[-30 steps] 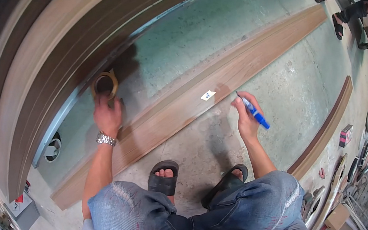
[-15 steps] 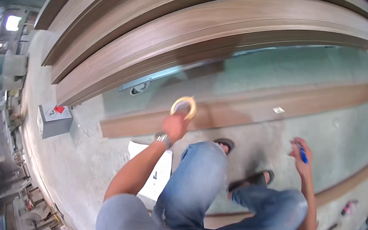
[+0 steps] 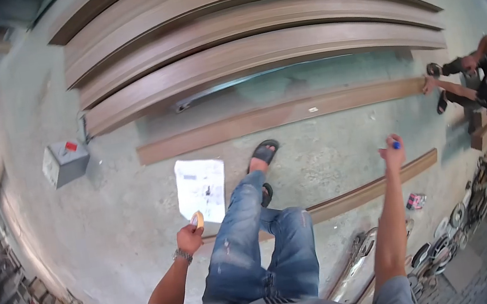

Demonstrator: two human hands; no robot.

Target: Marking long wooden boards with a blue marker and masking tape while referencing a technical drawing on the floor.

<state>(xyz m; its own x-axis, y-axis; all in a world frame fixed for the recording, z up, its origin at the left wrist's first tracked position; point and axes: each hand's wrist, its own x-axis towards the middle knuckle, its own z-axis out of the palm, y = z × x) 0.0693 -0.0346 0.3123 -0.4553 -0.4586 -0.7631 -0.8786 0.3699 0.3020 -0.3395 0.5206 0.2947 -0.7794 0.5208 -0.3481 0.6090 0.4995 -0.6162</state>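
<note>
My left hand (image 3: 189,240), with a metal watch on the wrist, grips a roll of yellow tape (image 3: 199,220) at the lower edge of a printed paper sheet (image 3: 200,180). The sheet lies on the floor left of my legs. Out to the right, my right hand (image 3: 393,158) is closed around a blue pen (image 3: 396,145), seen nearly end-on, above the floor. Between my feet and the stacked profiles lies a long brown board (image 3: 239,125) with a small white label (image 3: 313,109). Neither hand touches this board.
Several long brown profiles (image 3: 253,50) lie side by side ahead. A co-worker (image 3: 484,75) crouches at right, a hand at the board's right end. A grey box (image 3: 69,165) stands left. Another brown strip (image 3: 381,188) passes behind my legs; metal parts (image 3: 440,245) lie lower right.
My left hand has drawn the tape back from over the board to beside the paper. My right hand still holds the pen. The view has risen and shifted, and the co-worker now shows.
</note>
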